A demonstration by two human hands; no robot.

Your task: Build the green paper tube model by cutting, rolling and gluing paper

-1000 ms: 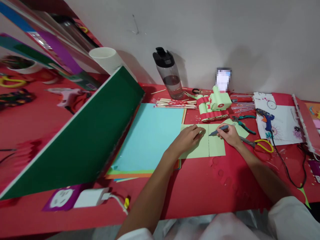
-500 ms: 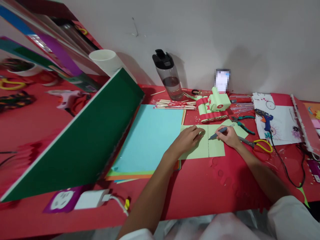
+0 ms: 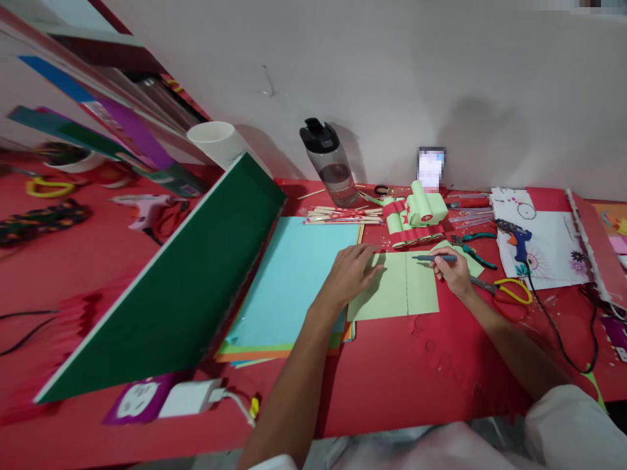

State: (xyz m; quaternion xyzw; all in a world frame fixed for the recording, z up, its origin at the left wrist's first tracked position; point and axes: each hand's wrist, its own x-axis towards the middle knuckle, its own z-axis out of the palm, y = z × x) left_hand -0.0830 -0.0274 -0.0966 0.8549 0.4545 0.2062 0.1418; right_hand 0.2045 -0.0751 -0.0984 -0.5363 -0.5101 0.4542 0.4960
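Observation:
A light green sheet of paper (image 3: 392, 297) lies on the red table, with a dark line drawn down it from top to bottom. My left hand (image 3: 350, 271) rests on the sheet's left part, fingers stretched out and holding nothing. Over the sheet's right edge, my right hand (image 3: 451, 269) grips a dark grey pen (image 3: 441, 258), its tip pointing left and near the upper part of the line. Left of the sheet is a stack topped by light blue paper (image 3: 298, 281). Behind stands a green paper tank model (image 3: 424, 212) with red bands.
A green board (image 3: 171, 287) leans at the left. At the back are a water bottle (image 3: 330, 166), wooden sticks (image 3: 337, 215) and a propped phone (image 3: 431, 168). Pliers (image 3: 475, 251), yellow-handled scissors (image 3: 512, 290) and a blue glue gun (image 3: 522, 241) with a black cord lie right.
The pen has lifted away from the drawn line and tilted flatter in my right hand. My left hand has slid left on the sheet. The view has shifted slightly.

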